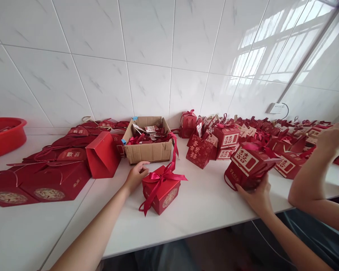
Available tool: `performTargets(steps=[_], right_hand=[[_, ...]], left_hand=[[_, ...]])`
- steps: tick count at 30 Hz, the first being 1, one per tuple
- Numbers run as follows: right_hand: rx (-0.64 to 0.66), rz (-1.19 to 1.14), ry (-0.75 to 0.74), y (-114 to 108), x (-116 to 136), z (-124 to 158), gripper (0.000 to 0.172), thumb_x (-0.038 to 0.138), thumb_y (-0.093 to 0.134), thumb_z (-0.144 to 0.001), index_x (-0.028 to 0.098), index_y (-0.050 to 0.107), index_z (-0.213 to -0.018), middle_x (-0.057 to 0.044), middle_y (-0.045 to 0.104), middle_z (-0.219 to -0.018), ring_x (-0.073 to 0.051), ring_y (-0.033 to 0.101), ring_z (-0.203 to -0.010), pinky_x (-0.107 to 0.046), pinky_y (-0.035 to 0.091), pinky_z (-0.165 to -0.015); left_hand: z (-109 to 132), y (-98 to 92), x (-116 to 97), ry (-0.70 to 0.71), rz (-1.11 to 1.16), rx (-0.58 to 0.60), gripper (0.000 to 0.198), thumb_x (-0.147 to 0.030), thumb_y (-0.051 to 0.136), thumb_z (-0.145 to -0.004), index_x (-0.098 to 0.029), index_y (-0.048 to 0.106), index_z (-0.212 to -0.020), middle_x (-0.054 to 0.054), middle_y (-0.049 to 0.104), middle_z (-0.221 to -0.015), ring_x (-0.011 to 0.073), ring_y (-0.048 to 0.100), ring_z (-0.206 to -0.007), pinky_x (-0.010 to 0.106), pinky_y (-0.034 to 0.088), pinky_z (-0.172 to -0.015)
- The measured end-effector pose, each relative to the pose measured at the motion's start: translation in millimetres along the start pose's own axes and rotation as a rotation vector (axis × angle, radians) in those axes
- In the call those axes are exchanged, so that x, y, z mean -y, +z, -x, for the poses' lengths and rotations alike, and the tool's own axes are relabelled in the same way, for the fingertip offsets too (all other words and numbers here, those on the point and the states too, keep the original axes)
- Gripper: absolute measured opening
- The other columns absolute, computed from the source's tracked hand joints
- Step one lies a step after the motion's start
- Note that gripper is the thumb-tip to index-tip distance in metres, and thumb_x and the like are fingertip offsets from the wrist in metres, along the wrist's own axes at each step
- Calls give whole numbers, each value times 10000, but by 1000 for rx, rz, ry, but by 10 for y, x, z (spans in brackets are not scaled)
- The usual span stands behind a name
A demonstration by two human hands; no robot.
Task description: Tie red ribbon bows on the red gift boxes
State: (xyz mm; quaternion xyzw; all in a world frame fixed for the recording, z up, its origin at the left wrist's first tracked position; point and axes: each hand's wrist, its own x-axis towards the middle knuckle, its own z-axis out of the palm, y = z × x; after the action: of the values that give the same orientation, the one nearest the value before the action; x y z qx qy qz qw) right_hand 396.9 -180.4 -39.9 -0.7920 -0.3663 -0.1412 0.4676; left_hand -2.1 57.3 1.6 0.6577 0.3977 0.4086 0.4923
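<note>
My left hand (pixel 137 176) rests at the far left corner of a red gift box (pixel 169 190) tied with a shiny red ribbon bow (pixel 162 175). Its fingers are loosely bent and apart, with nothing seen in them; whether they touch the box I cannot tell. On the right, my right hand (pixel 257 194) grips another red gift box (pixel 245 163) from below, tilted and lifted near the table's front edge. This one bears a cream double-happiness label and a ribbon on top. Behind the left hand stands an open cardboard box (pixel 148 152) holding cards and red ribbons.
Large dark-red boxes (pixel 56 180) line the left side, with a plain red box (pixel 104 154) beside them. A red basin (pixel 7 137) stands at far left. Many small gift boxes (pixel 271 137) crowd the right back. Another person's arm (pixel 313 180) rests at right.
</note>
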Motion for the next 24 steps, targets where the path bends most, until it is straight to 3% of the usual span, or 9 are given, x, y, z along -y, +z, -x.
performTargets(steps=[3,6,12,17,19,21,24], right_hand=[[69,21,40,41,-57,-224,1305,580,738,-514,130,4,-1496,-219,316,-1339,-416,412,-1219,-570,404,-967],[123,4,49,168,-38,-370,1317,574,735,-535,154,-61,-1497,-223,285,-1362,-400,447,-1195,-548,411,-963],[184,-24,96,442,92,-594,1318,595,733,-530,185,-61,-1499,-221,280,-1365,-387,453,-1206,-524,433,-947],[182,-71,88,556,52,-645,1343,611,751,-512,198,-61,-1498,-216,247,-1381,-377,444,-1211,-520,408,-982],[106,-49,39,547,35,-590,1360,617,754,-519,158,-74,-1495,-243,158,-1423,-405,310,-1310,-550,352,-1025],[-16,-9,-81,499,83,-513,1262,612,713,-609,146,-56,-1496,-244,81,-1462,-409,142,-1385,-589,288,-1057],[-118,-20,-451,406,344,-399,980,487,631,-783,204,26,-1500,-200,122,-1487,-360,126,-1413,-607,268,-1069]], left_hand=[[5,0,-3,0,-16,-8,446,-368,641,-628,-154,572,-1013,-43,538,-617,177,543,-624,285,395,-635],[8,-4,3,4,-32,-15,433,-345,631,-637,-159,565,-1022,-43,537,-624,177,536,-619,287,395,-634],[-1,-10,43,27,-41,-12,406,-311,612,-649,-157,557,-1021,-64,498,-598,158,507,-588,273,384,-625],[9,-10,52,30,-37,-9,407,-313,615,-637,-159,549,-1007,-70,478,-597,150,487,-571,266,377,-604],[20,-11,49,26,-37,-3,405,-307,609,-645,-156,542,-1015,-74,463,-593,141,467,-559,258,365,-586],[29,-11,47,23,-38,4,401,-297,597,-660,-154,534,-1029,-78,449,-592,133,448,-553,251,352,-574],[27,-12,48,22,-39,9,391,-289,579,-670,-151,528,-1032,-77,442,-598,129,439,-561,249,346,-577]])
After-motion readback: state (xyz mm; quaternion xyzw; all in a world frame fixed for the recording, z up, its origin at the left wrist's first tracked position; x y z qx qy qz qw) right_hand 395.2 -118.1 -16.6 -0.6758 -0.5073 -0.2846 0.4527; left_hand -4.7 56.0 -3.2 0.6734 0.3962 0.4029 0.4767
